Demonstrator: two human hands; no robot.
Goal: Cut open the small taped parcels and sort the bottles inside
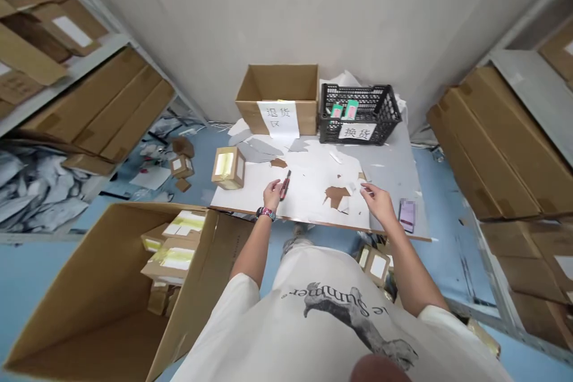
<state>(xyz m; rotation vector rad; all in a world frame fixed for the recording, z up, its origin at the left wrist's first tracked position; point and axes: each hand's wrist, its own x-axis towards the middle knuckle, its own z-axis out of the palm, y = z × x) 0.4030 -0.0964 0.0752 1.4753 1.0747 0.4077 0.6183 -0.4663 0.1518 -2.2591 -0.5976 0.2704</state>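
My left hand (271,194) is at the front of the white table, its fingers closed around a red and black utility knife (285,184) that points away from me. To the right, my right hand (378,200) is held over the tabletop with thumb and fingers pinched on what looks like a small white paper scrap (362,187). Torn brown cardboard bits (336,196) lie between the hands, and another brown scrap (278,163) sits farther back. A taped small carton (228,168) with a label stands left of my left hand.
An open labelled carton (250,108) and a black plastic crate (379,125) holding green packs (351,108) stand at the table's back. A phone (407,215) lies at the right edge. A large open box (80,250) with parcels is at left; loaded shelves flank both sides.
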